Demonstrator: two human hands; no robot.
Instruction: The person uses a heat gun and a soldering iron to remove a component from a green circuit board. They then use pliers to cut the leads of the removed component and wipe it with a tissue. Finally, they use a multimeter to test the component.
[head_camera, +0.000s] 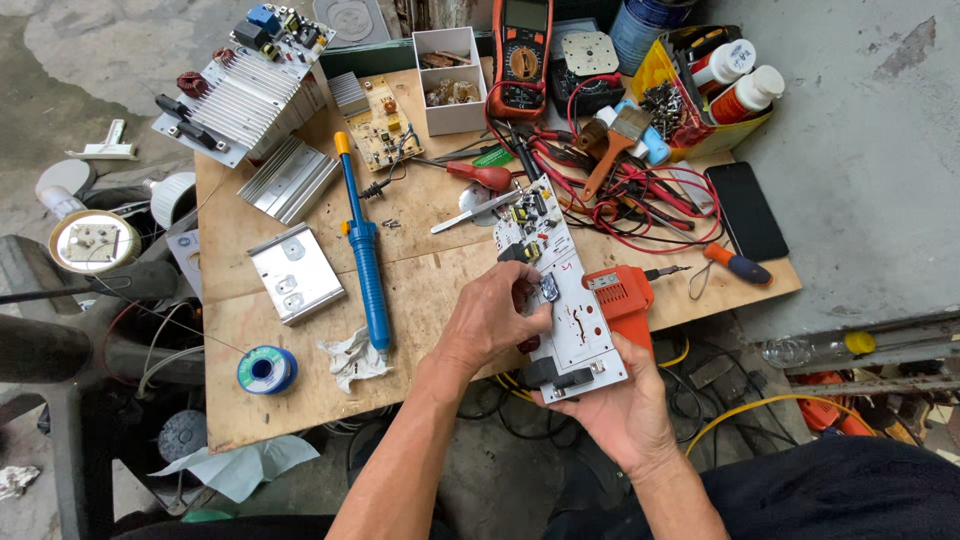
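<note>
Circuit board (560, 290) clamped in right hand (625, 405); small component (549, 288) pinched by left hand (490, 320). Inspection step judged; steady grip needed next.

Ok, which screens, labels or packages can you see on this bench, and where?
Multimeter: back centre, orange and black, grey screen, round dial.
Phone: right edge, flat black rectangle, dark screen.
Two bottles: yellow bin, back right, white, red caps, labelled.
Box: beside multimeter, white, open.
</note>
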